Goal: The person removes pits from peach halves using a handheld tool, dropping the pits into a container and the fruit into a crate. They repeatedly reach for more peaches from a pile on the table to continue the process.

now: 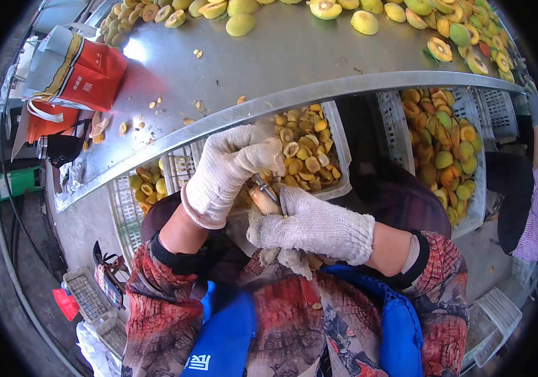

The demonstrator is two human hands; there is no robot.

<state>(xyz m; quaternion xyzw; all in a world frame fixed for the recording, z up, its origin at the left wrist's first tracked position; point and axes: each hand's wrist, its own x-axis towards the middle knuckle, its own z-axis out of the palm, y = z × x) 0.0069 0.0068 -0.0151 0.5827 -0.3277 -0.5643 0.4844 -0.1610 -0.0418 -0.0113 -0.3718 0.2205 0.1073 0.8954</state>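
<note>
My right hand [319, 227], in a whitish knit glove, is closed round a short tool with a wooden handle [262, 200] and a metal end [265, 187]. A frayed greyish cloth [291, 261] hangs below that hand. My left hand [228, 173], gloved as well, has its fingers bent and pressed together just above the tool's metal end; what they hold, if anything, is hidden. Behind both hands, a crate [342, 154] holds cut yellow-orange fruit pieces [309, 147].
Halved yellow-green fruit [364, 22] lies along the far side of the metal table [269, 60]. A red and white bag [86, 72] stands at its left. More fruit fills a crate on the right [397, 129] and another on the left [124, 207]. Another person's striped sleeve [536, 213] shows far right.
</note>
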